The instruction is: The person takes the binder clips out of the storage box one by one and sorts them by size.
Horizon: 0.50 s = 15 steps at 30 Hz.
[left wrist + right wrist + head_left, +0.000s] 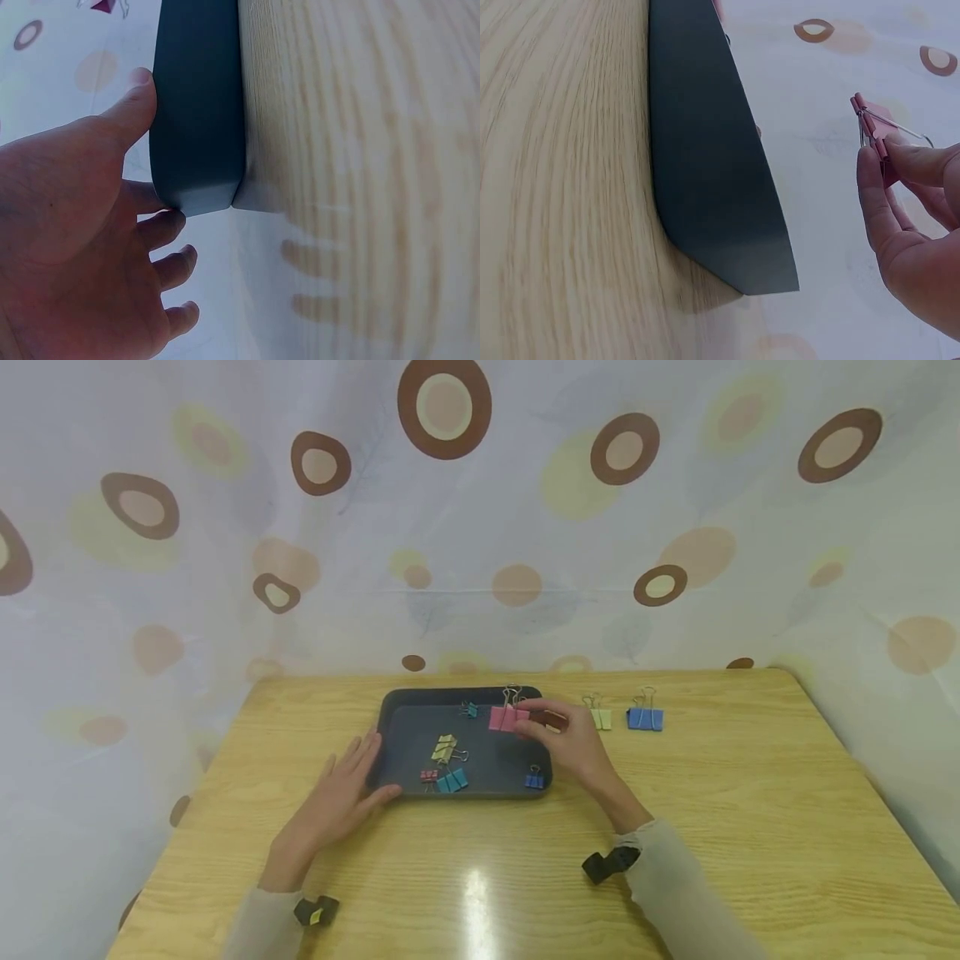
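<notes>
Between the thumb and fingers of my right hand (573,743) a pink binder clip (504,718) is pinched, held above the right part of a dark tray (465,795). The right wrist view shows the same pink clip (877,131) raised over the tray rim. My left hand (341,793) touches the tray's left end, its thumb near the front corner and its fingers extended along the side. Inside the tray lie a yellow clip (444,748), a larger teal clip (452,780), a small red clip (429,775), a small teal clip (471,711) and a small blue clip (534,781).
To the right of the tray, a yellow-green binder clip (602,718) and a blue binder clip (646,719) stand on the wooden table (735,793). The right hand partly covers the area beside the yellow-green one. A patterned curtain (480,527) hangs behind the table.
</notes>
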Each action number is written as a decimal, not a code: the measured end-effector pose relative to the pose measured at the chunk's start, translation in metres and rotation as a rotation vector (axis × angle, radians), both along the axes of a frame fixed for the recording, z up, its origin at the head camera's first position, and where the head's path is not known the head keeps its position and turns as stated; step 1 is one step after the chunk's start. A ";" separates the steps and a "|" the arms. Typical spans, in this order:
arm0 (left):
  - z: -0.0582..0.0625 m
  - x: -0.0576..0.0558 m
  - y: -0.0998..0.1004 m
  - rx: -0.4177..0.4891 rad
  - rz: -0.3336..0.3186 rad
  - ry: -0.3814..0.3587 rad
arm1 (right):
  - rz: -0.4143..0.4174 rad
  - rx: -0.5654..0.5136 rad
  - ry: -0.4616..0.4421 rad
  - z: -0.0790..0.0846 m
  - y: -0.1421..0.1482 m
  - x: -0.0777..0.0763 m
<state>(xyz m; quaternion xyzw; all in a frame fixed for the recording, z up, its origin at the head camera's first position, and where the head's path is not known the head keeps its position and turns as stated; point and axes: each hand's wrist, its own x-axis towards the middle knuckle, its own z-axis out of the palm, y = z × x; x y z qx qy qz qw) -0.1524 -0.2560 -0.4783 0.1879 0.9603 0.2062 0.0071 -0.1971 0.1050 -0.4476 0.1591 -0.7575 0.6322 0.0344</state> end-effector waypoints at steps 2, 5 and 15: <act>-0.001 0.000 0.000 0.002 -0.002 0.001 | -0.001 -0.018 0.000 0.001 0.005 0.001; -0.002 -0.001 -0.001 0.005 -0.005 0.001 | -0.008 -0.037 -0.001 0.002 0.012 0.003; 0.000 -0.001 0.000 0.011 -0.006 0.004 | -0.044 0.031 0.017 0.002 0.039 0.008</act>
